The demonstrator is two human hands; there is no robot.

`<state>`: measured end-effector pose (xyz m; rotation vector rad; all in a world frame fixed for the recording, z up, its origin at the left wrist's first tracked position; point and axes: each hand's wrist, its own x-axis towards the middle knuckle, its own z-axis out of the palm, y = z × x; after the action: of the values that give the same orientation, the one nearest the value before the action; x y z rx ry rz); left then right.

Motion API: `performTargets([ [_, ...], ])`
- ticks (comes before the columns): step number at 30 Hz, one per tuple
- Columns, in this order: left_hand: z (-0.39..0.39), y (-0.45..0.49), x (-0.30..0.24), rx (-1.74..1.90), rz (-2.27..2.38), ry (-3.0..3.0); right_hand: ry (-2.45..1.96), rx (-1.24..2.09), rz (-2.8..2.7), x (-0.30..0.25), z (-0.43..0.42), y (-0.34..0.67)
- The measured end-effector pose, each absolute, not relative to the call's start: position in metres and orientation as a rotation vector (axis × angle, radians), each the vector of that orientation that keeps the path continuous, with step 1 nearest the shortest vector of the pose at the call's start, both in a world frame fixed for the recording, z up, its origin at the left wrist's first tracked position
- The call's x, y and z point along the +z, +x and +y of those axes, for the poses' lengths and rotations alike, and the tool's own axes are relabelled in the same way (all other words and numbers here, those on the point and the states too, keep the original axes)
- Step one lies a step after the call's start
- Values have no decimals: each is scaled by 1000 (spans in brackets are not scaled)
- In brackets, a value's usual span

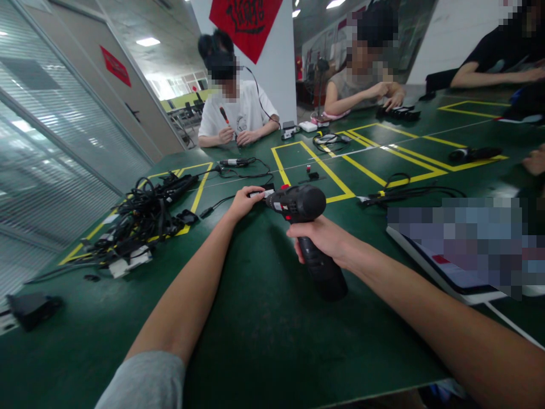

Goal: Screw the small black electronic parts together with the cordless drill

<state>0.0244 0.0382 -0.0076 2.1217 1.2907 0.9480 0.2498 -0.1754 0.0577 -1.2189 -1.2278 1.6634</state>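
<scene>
My right hand [320, 238] is wrapped round the grip of a black cordless drill [301, 203] with red details. The drill points away and to the left, and its front end meets a small black part with a white label [268, 192] on the table. My left hand [246, 203] is closed at that part's near left side, fingertips pressed on it. The drill hides much of the part, and the bit's contact with it cannot be made out. A thin black cable [219, 203] runs leftward from beside my left hand.
A tangled heap of black cables and adapters [157, 207] lies left on the green table [255, 341]. Small dark bits [314, 176] sit beyond the drill. A tablet-like device [447, 267] lies right. Across the table, one person [238, 113] holds a screwdriver [225, 116]; others work farther right.
</scene>
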Motion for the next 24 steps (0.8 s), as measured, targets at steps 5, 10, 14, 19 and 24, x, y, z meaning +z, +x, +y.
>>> performTargets([
  [5,39,24,-8,939,1278,2117,-1220,1660,-1223,57,-175,250],
  [10,40,23,-9,953,1280,2147,-1223,1661,-1222,56,-174,249],
  [14,39,24,-8,951,1287,2151,-1226,1651,-1226,55,-174,249],
  [19,39,24,-9,947,1289,2121,-1218,1655,-1218,56,-174,248],
  [24,39,23,-9,953,1271,2118,-1220,1659,-1230,57,-175,248],
])
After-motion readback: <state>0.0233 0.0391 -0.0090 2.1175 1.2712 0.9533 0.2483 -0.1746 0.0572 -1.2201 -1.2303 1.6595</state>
